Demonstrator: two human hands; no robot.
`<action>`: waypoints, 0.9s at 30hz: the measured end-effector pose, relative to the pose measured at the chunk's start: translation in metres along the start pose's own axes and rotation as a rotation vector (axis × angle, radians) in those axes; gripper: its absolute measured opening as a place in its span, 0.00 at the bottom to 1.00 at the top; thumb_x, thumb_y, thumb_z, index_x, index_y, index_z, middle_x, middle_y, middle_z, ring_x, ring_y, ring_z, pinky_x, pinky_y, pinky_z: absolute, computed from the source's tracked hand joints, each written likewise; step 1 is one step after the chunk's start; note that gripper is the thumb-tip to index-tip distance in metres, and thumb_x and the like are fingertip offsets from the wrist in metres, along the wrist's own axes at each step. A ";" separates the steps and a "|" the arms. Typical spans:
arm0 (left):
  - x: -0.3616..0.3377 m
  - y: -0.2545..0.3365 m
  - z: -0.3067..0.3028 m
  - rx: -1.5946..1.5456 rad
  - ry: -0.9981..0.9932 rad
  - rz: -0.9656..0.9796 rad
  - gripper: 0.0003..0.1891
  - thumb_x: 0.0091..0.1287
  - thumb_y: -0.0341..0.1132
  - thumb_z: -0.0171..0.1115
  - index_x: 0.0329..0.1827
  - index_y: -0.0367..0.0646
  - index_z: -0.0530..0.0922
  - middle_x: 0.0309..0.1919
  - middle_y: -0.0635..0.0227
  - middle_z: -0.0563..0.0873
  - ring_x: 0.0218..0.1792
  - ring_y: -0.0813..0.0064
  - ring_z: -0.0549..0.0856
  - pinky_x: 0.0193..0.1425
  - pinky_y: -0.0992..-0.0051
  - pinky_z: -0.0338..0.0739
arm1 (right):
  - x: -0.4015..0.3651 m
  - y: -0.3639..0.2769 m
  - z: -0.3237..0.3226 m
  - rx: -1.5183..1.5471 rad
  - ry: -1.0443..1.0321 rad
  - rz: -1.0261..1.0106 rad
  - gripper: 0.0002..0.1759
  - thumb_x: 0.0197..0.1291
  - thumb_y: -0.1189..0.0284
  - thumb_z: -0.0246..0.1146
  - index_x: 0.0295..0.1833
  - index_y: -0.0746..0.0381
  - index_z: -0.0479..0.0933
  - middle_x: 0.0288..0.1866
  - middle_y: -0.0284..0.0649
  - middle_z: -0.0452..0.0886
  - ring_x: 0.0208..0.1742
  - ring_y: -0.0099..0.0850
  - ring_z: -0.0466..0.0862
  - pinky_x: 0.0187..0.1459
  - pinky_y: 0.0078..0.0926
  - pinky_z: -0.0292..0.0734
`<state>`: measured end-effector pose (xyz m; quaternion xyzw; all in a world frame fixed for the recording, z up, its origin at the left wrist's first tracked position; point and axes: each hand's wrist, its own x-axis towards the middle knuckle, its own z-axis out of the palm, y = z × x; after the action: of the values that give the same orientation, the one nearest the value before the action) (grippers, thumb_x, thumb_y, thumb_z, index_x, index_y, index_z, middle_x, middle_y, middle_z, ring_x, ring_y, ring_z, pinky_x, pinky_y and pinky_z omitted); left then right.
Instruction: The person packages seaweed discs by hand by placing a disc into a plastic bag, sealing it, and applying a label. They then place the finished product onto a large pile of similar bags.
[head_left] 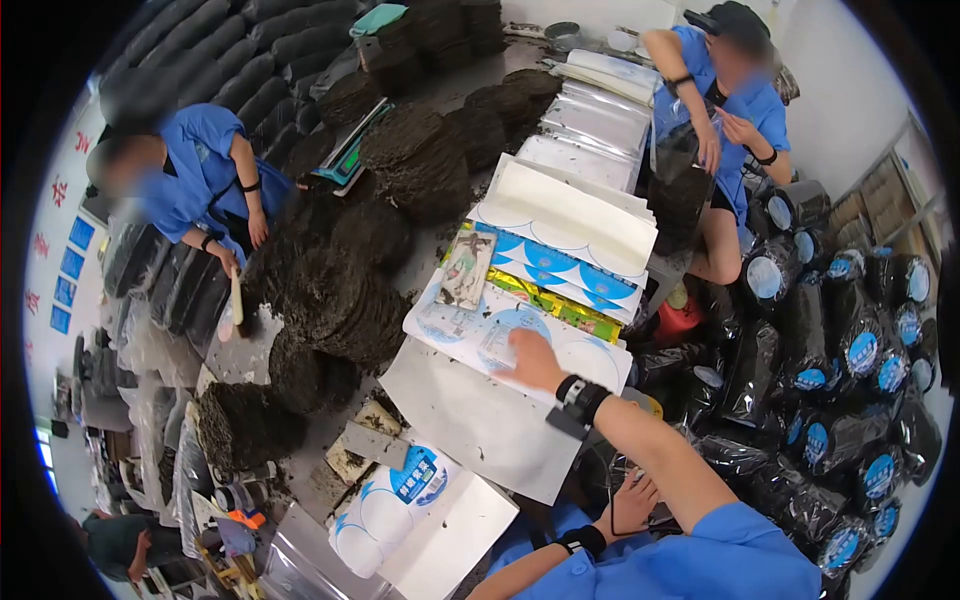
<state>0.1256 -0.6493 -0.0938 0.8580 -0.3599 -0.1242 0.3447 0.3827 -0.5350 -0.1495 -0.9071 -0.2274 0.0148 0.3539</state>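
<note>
Two hands at a table of label sheets and dark pressed discs.

Nearest, the left hand (630, 505) lies with fingers spread on a dark bundle (603, 468) at the lap. Beyond it the right hand (530, 362), a black band on its wrist, reaches across a plain grey sheet (480, 420) and rests, fingers close together, on a white label sheet (478, 335) printed with blue rounds; blur hides whether it pinches the sheet. Just behind lies a stack of white sheets (575, 215). To the right are black packs (860, 350) with blue labels. Farther off, heaps of dark discs (410, 160) cover the table, with one person in blue (200, 165) on the left and another (740, 105) far right.
</note>
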 end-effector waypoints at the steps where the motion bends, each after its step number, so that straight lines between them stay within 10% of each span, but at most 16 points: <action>1: 0.003 0.002 0.002 -0.009 -0.089 -0.032 0.41 0.46 0.46 0.73 0.65 0.37 0.71 0.65 0.56 0.74 0.73 0.59 0.66 0.79 0.49 0.48 | -0.015 -0.002 0.008 -0.345 0.076 -0.319 0.22 0.50 0.58 0.74 0.45 0.59 0.77 0.54 0.47 0.82 0.62 0.45 0.78 0.57 0.52 0.71; 3: 0.006 -0.004 0.041 -0.037 0.038 -0.010 0.42 0.46 0.47 0.73 0.65 0.37 0.71 0.64 0.56 0.75 0.72 0.59 0.66 0.79 0.49 0.47 | -0.020 0.006 0.018 -0.369 -0.041 -0.295 0.22 0.49 0.57 0.74 0.44 0.56 0.77 0.63 0.45 0.75 0.71 0.51 0.66 0.62 0.66 0.61; 6: 0.002 -0.008 0.043 -0.040 0.091 -0.002 0.43 0.46 0.47 0.74 0.65 0.36 0.71 0.64 0.56 0.75 0.72 0.58 0.66 0.79 0.49 0.47 | 0.001 0.010 0.006 0.255 -0.055 -0.019 0.13 0.49 0.64 0.74 0.36 0.58 0.79 0.37 0.43 0.83 0.44 0.46 0.83 0.46 0.44 0.77; 11: 0.005 0.004 0.023 0.029 0.092 0.009 0.42 0.48 0.50 0.73 0.65 0.37 0.71 0.63 0.56 0.75 0.72 0.58 0.66 0.80 0.49 0.46 | 0.081 0.061 0.024 0.524 0.464 0.481 0.15 0.47 0.60 0.74 0.26 0.59 0.81 0.28 0.47 0.84 0.35 0.45 0.85 0.38 0.39 0.78; 14: 0.004 0.011 0.002 0.087 -0.089 -0.085 0.48 0.48 0.50 0.74 0.71 0.38 0.64 0.71 0.54 0.67 0.75 0.58 0.61 0.79 0.50 0.46 | 0.134 0.123 -0.021 0.701 0.589 0.398 0.15 0.49 0.59 0.73 0.28 0.62 0.83 0.29 0.48 0.85 0.31 0.46 0.84 0.36 0.43 0.78; 15: 0.007 0.018 -0.003 0.137 -0.126 -0.099 0.50 0.47 0.50 0.74 0.73 0.38 0.62 0.74 0.54 0.63 0.77 0.57 0.60 0.79 0.51 0.47 | 0.127 0.103 -0.064 0.523 0.736 0.152 0.15 0.53 0.64 0.72 0.26 0.65 0.80 0.23 0.37 0.81 0.25 0.27 0.77 0.28 0.31 0.71; 17: 0.017 0.028 -0.020 0.199 -0.091 -0.115 0.53 0.44 0.44 0.75 0.75 0.37 0.59 0.77 0.53 0.58 0.78 0.56 0.57 0.76 0.50 0.55 | 0.093 0.078 -0.152 1.021 0.465 0.462 0.19 0.63 0.54 0.66 0.35 0.62 0.81 0.22 0.31 0.74 0.22 0.21 0.71 0.25 0.23 0.70; 21: 0.017 0.021 -0.015 0.212 -0.099 -0.075 0.58 0.43 0.54 0.77 0.77 0.39 0.56 0.78 0.55 0.56 0.78 0.58 0.55 0.77 0.52 0.53 | -0.052 0.044 -0.278 1.266 0.126 0.342 0.27 0.74 0.51 0.52 0.59 0.64 0.73 0.51 0.35 0.77 0.53 0.29 0.79 0.49 0.40 0.85; 22: 0.022 0.027 -0.021 0.325 -0.167 -0.084 0.57 0.44 0.56 0.77 0.75 0.37 0.58 0.77 0.54 0.59 0.77 0.58 0.59 0.75 0.52 0.56 | -0.105 0.047 -0.279 1.168 0.253 0.280 0.24 0.75 0.57 0.50 0.61 0.66 0.72 0.55 0.42 0.78 0.56 0.39 0.79 0.56 0.43 0.81; 23: 0.022 0.027 -0.019 0.332 -0.197 -0.105 0.58 0.45 0.58 0.77 0.76 0.39 0.57 0.78 0.55 0.56 0.79 0.61 0.55 0.77 0.53 0.52 | -0.156 0.085 -0.282 0.306 -0.008 0.145 0.22 0.73 0.63 0.51 0.63 0.66 0.72 0.57 0.49 0.76 0.63 0.42 0.76 0.60 0.40 0.77; 24: 0.022 0.027 -0.018 0.317 -0.151 -0.081 0.56 0.45 0.56 0.77 0.74 0.38 0.60 0.77 0.54 0.59 0.77 0.59 0.58 0.77 0.52 0.53 | -0.213 0.067 -0.288 0.176 0.132 -0.172 0.26 0.69 0.67 0.52 0.69 0.66 0.69 0.68 0.54 0.70 0.72 0.51 0.68 0.70 0.41 0.66; 27: 0.020 0.024 -0.005 0.194 -0.341 -0.223 0.48 0.47 0.52 0.76 0.71 0.41 0.67 0.72 0.53 0.67 0.74 0.54 0.64 0.76 0.50 0.55 | -0.339 0.072 -0.271 -0.176 -0.165 -0.115 0.41 0.61 0.54 0.62 0.71 0.71 0.64 0.74 0.57 0.64 0.76 0.50 0.64 0.73 0.43 0.60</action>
<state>0.1292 -0.6729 -0.0738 0.8881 -0.3264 -0.2696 0.1789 0.1585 -0.8973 -0.0386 -0.9159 -0.3076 0.0491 0.2532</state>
